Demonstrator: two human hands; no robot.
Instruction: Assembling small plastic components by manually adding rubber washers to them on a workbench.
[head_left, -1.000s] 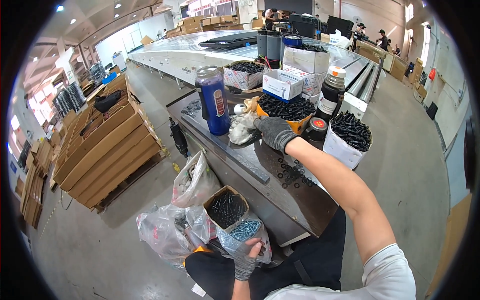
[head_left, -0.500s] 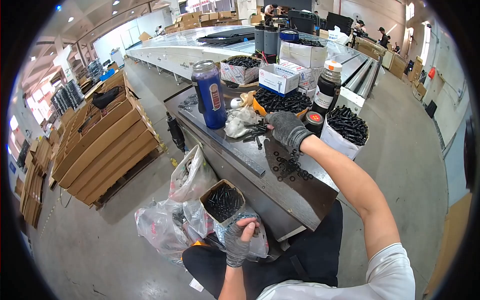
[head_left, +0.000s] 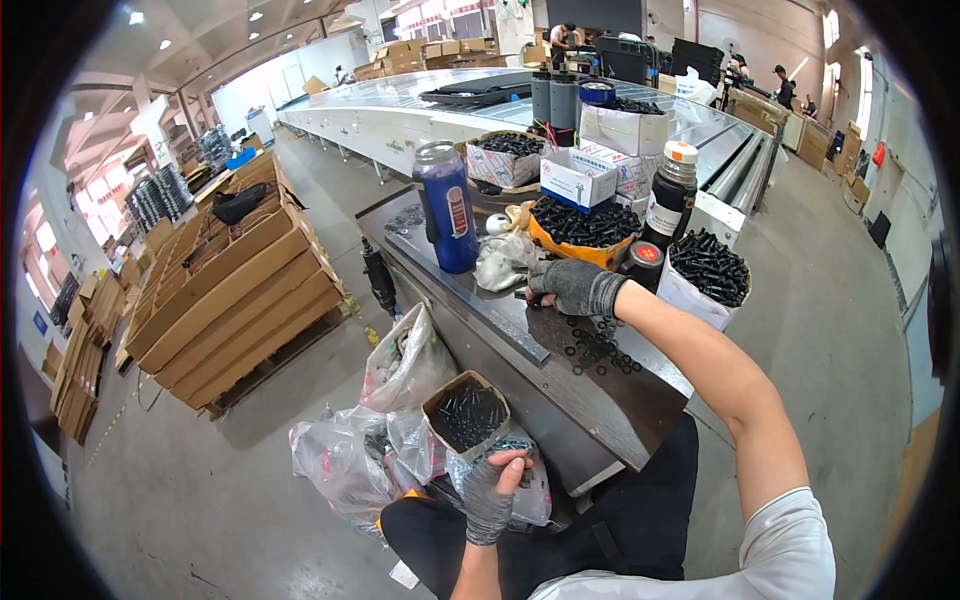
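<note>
My right hand (head_left: 578, 288), in a grey fingerless glove, bends over the dark tabletop with its fingers pinched on small black bolts (head_left: 534, 299), mostly hidden beneath them. Black rings like washers (head_left: 600, 348) lie scattered just nearer to me. Beyond the hand, an orange-rimmed container (head_left: 585, 222) is heaped with black bolts. Lower down, my left hand (head_left: 490, 497), gloved alike, is closed with the thumb over the curled fingers; what it holds cannot be made out. In front of it stands an open carton (head_left: 466, 412) of dark screws.
On the table stand a blue cup (head_left: 447, 210), a dark bottle (head_left: 668, 195), a white box of bolts (head_left: 706, 280) and a crumpled white cloth (head_left: 503, 262). A power driver (head_left: 379, 278) hangs by the table edge. Plastic bags (head_left: 340, 455) and stacked cardboard (head_left: 235, 290) are at left.
The view has shifted, so the scene sits lower and farther right. My right hand has come nearer along the table and now covers the loose bolts. My left hand stays closed beside the carton.
</note>
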